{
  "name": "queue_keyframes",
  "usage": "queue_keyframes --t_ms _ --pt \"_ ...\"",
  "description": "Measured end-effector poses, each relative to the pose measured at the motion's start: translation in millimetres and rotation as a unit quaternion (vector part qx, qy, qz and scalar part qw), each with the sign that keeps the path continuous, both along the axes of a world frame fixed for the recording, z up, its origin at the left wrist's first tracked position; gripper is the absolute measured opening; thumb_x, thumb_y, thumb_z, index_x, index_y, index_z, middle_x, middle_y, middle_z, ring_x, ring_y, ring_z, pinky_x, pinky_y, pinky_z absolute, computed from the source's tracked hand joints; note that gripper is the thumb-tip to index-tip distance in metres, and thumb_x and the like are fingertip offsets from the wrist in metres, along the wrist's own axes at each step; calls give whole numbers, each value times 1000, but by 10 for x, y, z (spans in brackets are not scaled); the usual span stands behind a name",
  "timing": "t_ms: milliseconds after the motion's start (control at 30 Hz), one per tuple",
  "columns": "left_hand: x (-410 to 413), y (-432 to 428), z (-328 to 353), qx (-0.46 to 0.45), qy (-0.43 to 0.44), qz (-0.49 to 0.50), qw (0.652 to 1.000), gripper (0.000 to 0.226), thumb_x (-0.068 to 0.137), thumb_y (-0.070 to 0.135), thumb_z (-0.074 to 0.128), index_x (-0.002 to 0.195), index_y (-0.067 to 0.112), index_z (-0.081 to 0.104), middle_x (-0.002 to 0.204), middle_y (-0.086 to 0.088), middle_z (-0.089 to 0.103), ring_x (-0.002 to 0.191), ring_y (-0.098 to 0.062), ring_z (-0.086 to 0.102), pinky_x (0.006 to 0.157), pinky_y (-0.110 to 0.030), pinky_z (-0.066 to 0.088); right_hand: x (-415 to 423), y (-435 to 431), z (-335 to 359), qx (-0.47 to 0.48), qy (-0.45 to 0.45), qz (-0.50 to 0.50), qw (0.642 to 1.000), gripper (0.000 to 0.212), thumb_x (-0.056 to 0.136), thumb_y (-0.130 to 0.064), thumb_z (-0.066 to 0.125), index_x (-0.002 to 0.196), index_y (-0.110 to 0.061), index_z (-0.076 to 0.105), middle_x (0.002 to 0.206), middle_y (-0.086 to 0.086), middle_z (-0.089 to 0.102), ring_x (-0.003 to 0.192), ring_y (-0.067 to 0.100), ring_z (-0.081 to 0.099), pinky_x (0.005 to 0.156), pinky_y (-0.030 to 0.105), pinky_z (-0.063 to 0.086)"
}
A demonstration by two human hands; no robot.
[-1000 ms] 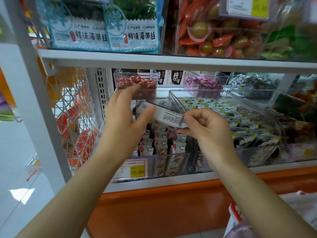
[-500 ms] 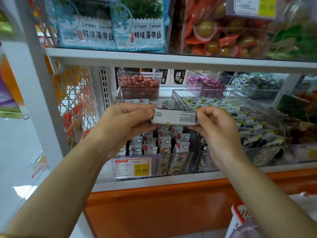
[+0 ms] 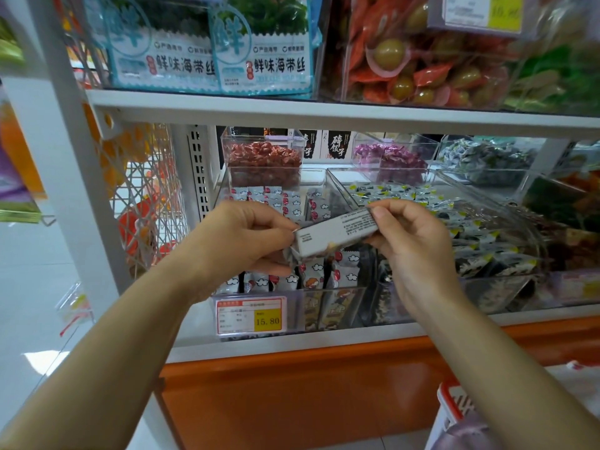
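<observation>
Centre frame, we pinch the grey snack packet [image 3: 337, 233] at both ends, left hand [image 3: 240, 241] low, right hand [image 3: 412, 251] high, so it tilts. Fingertip grips only: one careless twist and it drops into the clear bin [image 3: 331, 289] just behind.

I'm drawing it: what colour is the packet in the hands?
The packet is silvery grey with dark print, head view.

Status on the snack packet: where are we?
Done: one packet is clear of the bin, held in front of it. In hand: left hand and right hand pinch its ends, printed back up, apparently reading it. Left: it is in neither the bin nor the basket; placing it is to come.
</observation>
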State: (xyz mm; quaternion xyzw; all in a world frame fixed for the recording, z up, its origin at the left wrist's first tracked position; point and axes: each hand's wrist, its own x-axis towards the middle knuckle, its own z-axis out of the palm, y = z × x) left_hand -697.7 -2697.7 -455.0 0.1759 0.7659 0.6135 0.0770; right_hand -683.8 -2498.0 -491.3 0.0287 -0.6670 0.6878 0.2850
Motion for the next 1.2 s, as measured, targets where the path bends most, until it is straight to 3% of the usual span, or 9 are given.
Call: queue_keyframes --t_ms 100,200,367,467,700,867,1033,1100,1200 --pt "17 -32 5 -39 35 -41 998 15 85 6 60 87 14 72 83 -3 74 77 -20 72 64 -26 59 4 8 16 -46 -5 23 999 17 92 -5 52 84 -14 64 79 -3 66 77 6 65 72 26 56" --pt "17 -29 1 -72 89 -46 992 18 88 6 56 92 17 70 86 -1 73 75 -16 71 61 -23 58 11 27 25 -116 -15 52 992 10 91 -4 53 86 -6 60 82 5 65 79 15 67 68 27 57" --pt "18 39 -37 -28 141 6 990 15 96 5 43 91 19 47 95 -1 57 61 -23 70 53 -31 58 0 41 44 -202 -42 111 972 9 90 -1 51 84 -3 59 84 14 68 78 23 69 68 30 58" --pt "14 72 -54 -27 169 3 985 24 97 1 39 85 20 49 95 1 53 61 -21 69 56 -27 58 -8 33 44 -232 -43 127 963 12 90 0 51 80 -4 58 78 11 70 76 22 70 67 30 58" --pt "4 40 -55 4 152 -17 988 25 90 -5 51 93 20 54 106 0 58 73 -17 71 70 -21 56 -3 59 22 -278 -62 164 945 15 92 -3 49 80 -3 58 78 11 73 78 21 71 65 26 57" --pt "19 29 -46 12 133 -6 991 23 90 -2 52 97 19 48 108 0 57 76 -16 71 69 -24 58 -2 70 4 -220 -57 154 962 15 94 -5 47 81 -4 54 83 11 73 83 23 71 67 27 57" --pt "4 13 -67 36 39 -23 998 39 90 7 55 125 23 52 116 2 58 90 -12 69 73 -25 57 18 49 -24 7 -48 74 996 13 95 -7 48 83 -12 50 96 18 59 82 32 66 63 37 60" --pt "0 8 -72 25 47 -13 998 38 87 20 59 124 26 56 118 3 58 93 -9 67 74 -23 57 23 36 -11 19 -32 85 996 14 92 -1 51 90 -14 55 95 12 62 80 25 66 67 35 59" --pt "-13 9 -71 4 87 21 996 30 88 19 59 117 28 61 113 5 60 90 -9 67 76 -20 56 30 17 -9 44 -20 132 990 25 89 -6 58 106 -25 62 106 -1 68 98 14 66 79 30 55"
